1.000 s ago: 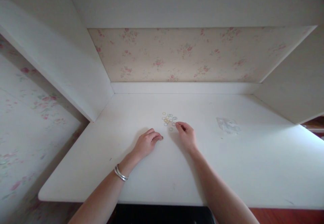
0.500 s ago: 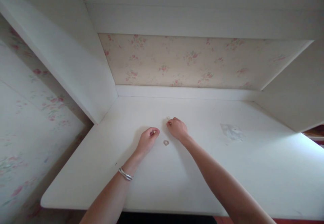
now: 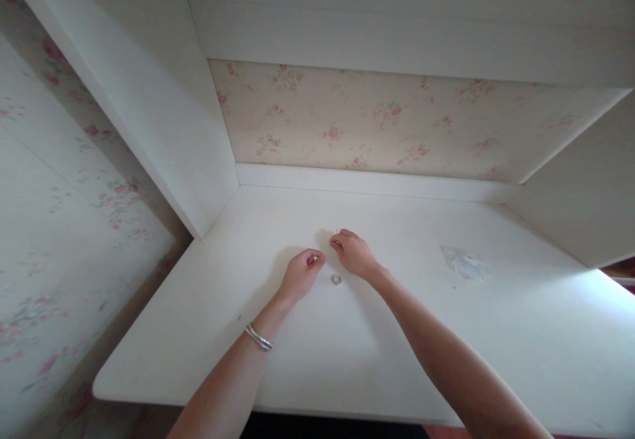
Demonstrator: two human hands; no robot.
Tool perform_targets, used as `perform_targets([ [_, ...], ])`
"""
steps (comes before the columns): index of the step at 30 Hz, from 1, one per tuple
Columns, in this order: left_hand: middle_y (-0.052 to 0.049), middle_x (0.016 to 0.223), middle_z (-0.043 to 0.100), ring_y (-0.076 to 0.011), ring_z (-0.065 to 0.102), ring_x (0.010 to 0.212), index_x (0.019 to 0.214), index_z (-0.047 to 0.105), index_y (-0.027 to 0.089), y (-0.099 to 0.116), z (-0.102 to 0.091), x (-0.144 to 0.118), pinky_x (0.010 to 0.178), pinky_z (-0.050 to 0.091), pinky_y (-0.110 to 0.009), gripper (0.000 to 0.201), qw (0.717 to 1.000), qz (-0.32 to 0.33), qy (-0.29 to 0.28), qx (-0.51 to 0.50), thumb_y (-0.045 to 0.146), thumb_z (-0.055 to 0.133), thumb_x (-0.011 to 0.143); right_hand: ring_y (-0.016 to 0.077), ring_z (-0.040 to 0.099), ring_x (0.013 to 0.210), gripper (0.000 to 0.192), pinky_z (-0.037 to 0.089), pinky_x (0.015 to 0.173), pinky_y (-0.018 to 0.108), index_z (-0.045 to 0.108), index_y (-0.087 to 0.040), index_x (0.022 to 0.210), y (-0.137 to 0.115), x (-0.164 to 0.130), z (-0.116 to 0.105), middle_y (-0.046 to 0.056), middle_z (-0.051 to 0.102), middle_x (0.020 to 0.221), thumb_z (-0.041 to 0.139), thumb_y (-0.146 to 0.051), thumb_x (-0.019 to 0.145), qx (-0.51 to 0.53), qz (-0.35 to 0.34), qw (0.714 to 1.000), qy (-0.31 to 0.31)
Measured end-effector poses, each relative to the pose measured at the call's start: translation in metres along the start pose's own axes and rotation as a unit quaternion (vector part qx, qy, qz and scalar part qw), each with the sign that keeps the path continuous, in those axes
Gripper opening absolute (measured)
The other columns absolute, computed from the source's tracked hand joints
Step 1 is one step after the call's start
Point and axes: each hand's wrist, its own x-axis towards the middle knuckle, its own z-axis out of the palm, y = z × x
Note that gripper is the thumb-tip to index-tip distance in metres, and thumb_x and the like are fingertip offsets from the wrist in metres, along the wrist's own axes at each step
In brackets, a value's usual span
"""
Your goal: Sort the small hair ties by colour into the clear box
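Observation:
My left hand rests on the white desk with its fingers curled; a small pale ring seems pinched at its fingertips. A silver bangle is on that wrist. My right hand lies just to the right, its fingers curled down over the spot where a cluster of small coloured rings lay, and it hides most of them. One small ring lies loose on the desk between and just in front of the two hands. Another faint ring peeks out beyond the right fingertips.
A small clear plastic bag lies flat on the desk to the right of my hands. White side panels and a floral back wall enclose the desk on three sides. A white shelf overhangs above.
My right hand has moved left over the cluster of rings and covers it. My left hand has curled its fingers shut. One ring now lies apart, nearer to me.

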Motion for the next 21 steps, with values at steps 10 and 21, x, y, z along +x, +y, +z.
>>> perform_targets([
  [10, -0.003, 0.082, 0.068, -0.0161, 0.061, 0.075, 0.09, 0.066, 0.017, 0.008, -0.002, -0.002, 0.07, 0.045, -0.026, 0.029, 1.0, -0.008, -0.011, -0.003, 0.04, 0.052, 0.081, 0.0151, 0.053, 0.08, 0.025, 0.04, 0.072, 0.026, 0.065, -0.022, 0.092, 0.004, -0.079, -0.003, 0.004, 0.058, 0.084, 0.04, -0.024, 0.093, 0.092, -0.094, 0.991, 0.021],
  [21, -0.003, 0.081, 0.068, -0.0162, 0.06, 0.075, 0.089, 0.065, 0.017, 0.007, -0.002, -0.002, 0.068, 0.044, -0.026, 0.028, 1.0, -0.007, -0.017, 0.0, 0.039, 0.052, 0.081, 0.0155, 0.054, 0.077, 0.026, 0.041, 0.07, 0.027, 0.065, -0.023, 0.097, 0.005, -0.085, 0.006, 0.004, 0.059, 0.082, 0.039, -0.024, 0.093, 0.066, -0.131, 0.989, 0.03],
])
